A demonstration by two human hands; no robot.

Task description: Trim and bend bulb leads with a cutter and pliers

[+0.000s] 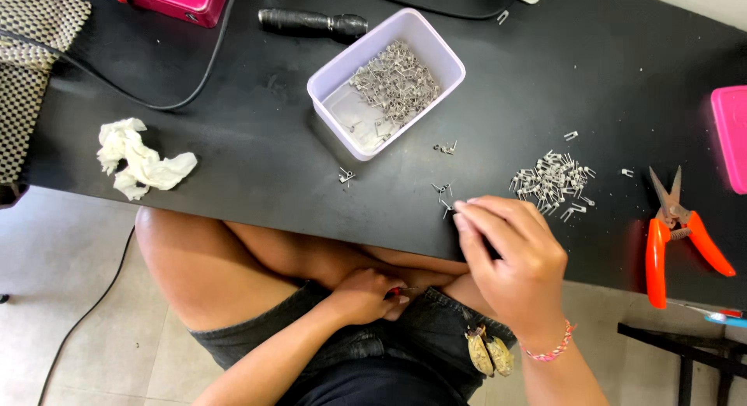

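Tub [447, 59] w/ clips, snips [677, 235] R, tissue [140, 161] L

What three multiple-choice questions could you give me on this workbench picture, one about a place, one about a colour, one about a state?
1. Where do the snips lie?
A. In the tub
B. On the table, right of the loose clip pile
C. On the person's lap

2. What colour are the snips' handles?
A. Orange
B. Green
C. Black

3. How does the right hand stand?
A. Flat on the table
B. Fingertips pinched at the table edge near small metal clips
C. Gripping the snips

Answers: 1 B, they rest beside the clip pile. 2 A, both handles are orange. 3 B, the fingers meet at the edge.
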